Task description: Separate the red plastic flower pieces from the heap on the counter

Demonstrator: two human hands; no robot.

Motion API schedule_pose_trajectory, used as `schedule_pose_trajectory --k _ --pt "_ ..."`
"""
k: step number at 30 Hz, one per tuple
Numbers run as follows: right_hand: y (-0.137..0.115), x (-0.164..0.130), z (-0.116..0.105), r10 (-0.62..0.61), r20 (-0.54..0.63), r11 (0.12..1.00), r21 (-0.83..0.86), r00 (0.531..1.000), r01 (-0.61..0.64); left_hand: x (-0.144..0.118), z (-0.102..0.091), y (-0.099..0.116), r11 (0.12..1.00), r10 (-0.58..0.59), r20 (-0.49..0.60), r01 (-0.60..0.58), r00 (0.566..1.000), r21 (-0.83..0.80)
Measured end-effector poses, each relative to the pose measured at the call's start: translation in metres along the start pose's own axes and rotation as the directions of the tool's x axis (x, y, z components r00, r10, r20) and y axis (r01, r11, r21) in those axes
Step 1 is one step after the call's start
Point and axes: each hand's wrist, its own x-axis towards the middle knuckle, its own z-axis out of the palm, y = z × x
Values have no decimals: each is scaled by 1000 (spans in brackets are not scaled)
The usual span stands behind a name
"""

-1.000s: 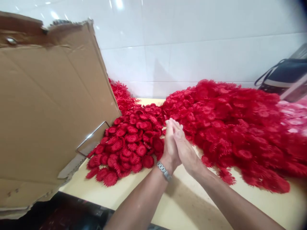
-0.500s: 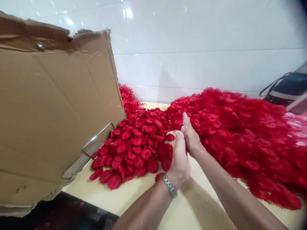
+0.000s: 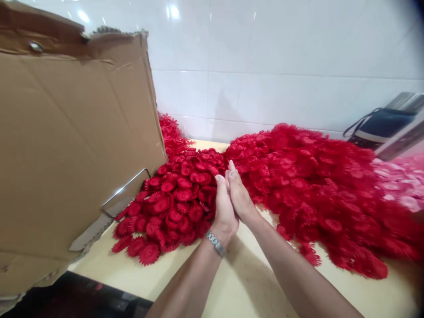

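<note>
My left hand [image 3: 225, 216], with a metal-band watch [image 3: 215, 243] at the wrist, and my right hand [image 3: 241, 197] lie palm to palm above the pale tabletop. Fingers on both are stretched out flat, pointing away from me. No object shows between the palms, though their inner faces are hidden. The back of my left hand is against the right edge of a pile of dark red, fringed fabric flower pieces [image 3: 179, 198]. Beyond my right hand spreads a bigger heap of red petal pieces [image 3: 308, 176].
A large cardboard sheet [image 3: 76, 145] stands at the left, a bent wire [image 3: 126, 189] at its foot. More red petals [image 3: 170, 132] lie behind it. Pink petals [image 3: 402, 181] and a dark blue bag [image 3: 386, 126] are at the right. White tiled wall [image 3: 281, 57] backs the table [image 3: 132, 274].
Both hands, still palm to palm, have moved left against the dark red pile, covering pieces at its right edge. The view has shifted slightly right.
</note>
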Motion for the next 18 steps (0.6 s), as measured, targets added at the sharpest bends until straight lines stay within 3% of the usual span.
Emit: schedule_pose_trajectory --k 3,7,11,14,18 --pt "-2 -20 2 -35 50 999 -33 998 37 2 -1 7 999 54 29 -54 998 4" --pt "-5 -51 3 -115 64 992 -39 991 118 3 -3 10 998 47 -22 -47 999 34" --pt "1 -30 -1 -23 -1 998 -67 1000 22 -1 -3 -1 996 35 52 -39 998 86" --pt "6 -8 -4 -24 -35 997 -78 999 21 -2 -2 -5 994 30 85 -38 996 101" --pt "2 -27 -2 -48 -4 995 -85 999 47 0 -1 4 998 -8 33 6 999 54"
